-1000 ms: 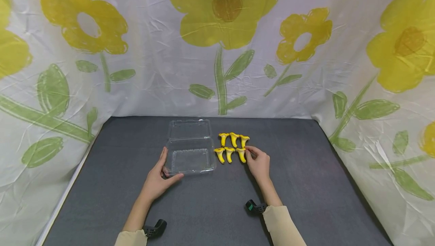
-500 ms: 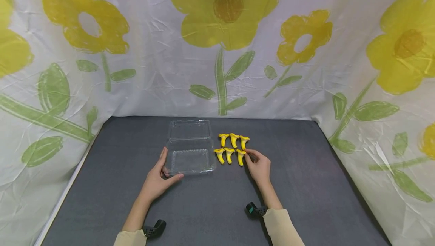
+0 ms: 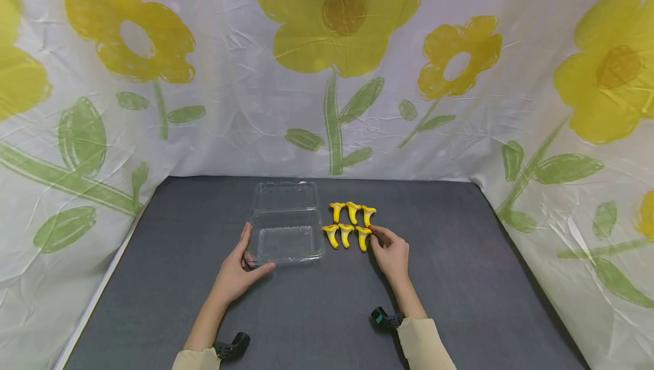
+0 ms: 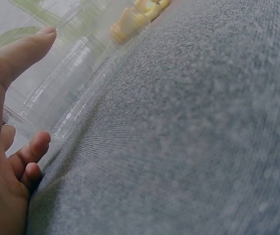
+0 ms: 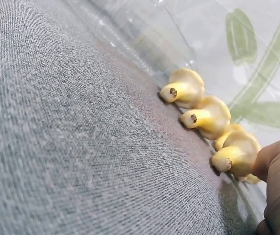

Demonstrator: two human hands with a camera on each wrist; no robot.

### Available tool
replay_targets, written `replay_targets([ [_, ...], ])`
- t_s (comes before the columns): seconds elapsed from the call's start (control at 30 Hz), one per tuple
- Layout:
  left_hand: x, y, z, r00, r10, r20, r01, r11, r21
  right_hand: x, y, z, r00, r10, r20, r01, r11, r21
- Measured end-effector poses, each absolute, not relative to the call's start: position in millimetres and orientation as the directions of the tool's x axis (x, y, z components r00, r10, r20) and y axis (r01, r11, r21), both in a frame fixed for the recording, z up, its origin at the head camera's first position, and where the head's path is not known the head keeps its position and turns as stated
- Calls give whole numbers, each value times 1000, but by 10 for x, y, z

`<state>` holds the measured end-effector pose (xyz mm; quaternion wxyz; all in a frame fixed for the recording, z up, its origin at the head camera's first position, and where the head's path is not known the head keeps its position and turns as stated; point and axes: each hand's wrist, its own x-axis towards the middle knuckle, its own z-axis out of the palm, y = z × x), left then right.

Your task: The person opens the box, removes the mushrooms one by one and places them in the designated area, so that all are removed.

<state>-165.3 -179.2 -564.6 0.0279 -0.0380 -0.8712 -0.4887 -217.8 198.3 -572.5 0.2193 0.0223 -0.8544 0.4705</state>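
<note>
A clear plastic clamshell box [image 3: 287, 240] lies with its lid raised toward the back. My left hand [image 3: 236, 272] holds its near left corner, thumb along the front edge and fingers at the left side. Right of the box, yellow chanterelle mushrooms lie in two rows of three, caps toward the back. My right hand [image 3: 392, 252] has its fingertips at the cap of the front row's rightmost chanterelle [image 3: 363, 238]. In the right wrist view, a fingertip meets that chanterelle [image 5: 235, 154], while the thumb is mostly hidden. Nothing shows inside the box.
Both rows stand close together, the back row's middle chanterelle [image 3: 353, 211] just behind the front one [image 3: 346, 235]. A dark grey cloth [image 3: 449, 279] covers the table. A white flowered curtain [image 3: 230, 131] hangs behind and at both sides.
Between one second and half a second ago, my right hand shifted the front right chanterelle slightly toward me; since then it has stayed nearly still. My left hand and the box have not moved.
</note>
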Motion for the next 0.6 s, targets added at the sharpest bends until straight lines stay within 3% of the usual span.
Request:
replay_targets([
  [0.27,-1671,-1807,-5667,-995,42,88,97,512,854,-2178,1990,-5704,-914,209,347,-194,525,-829],
  [0.43,-1672,-1825,-5658,-996,45,72,85,479,874,-2188,2033,-5693,-911,258,323,-196,417,-887],
  [0.6,-1599,-1951,-5561,-999,35,3,22,566,824,-2126,2175,-5613,-922,280,267,-156,363,-919],
])
